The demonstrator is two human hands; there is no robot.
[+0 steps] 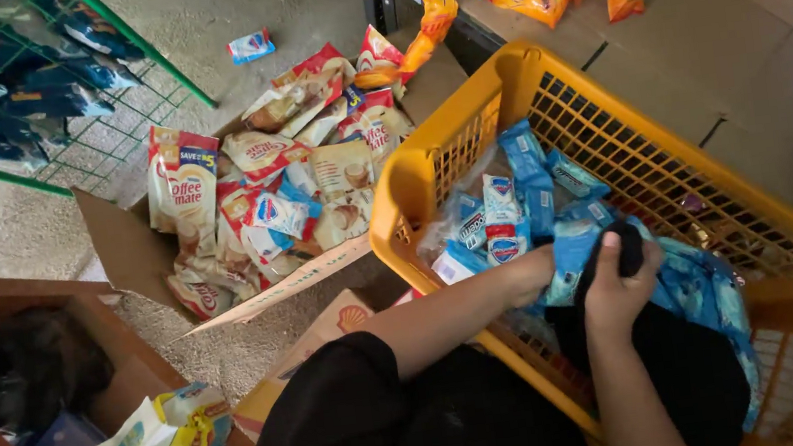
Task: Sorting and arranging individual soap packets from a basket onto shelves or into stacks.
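Both hands in yellow plastic mesh basket [467, 144], frame centre-right. Right hand [617, 292] closed on bunch of blue-white small foil sachet packs [575, 241]; left hand [536, 271] buried among packs, grip can't tell. Packs prob light, soft, slick, crinkly; best pinched at sealed edges.

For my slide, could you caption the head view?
Both hands grip blue sachets inside a yellow basket.

Glossy blue sachets [526, 172] fill a matt plastic basket [466, 134]; the cardboard box [133, 250] looks rough.
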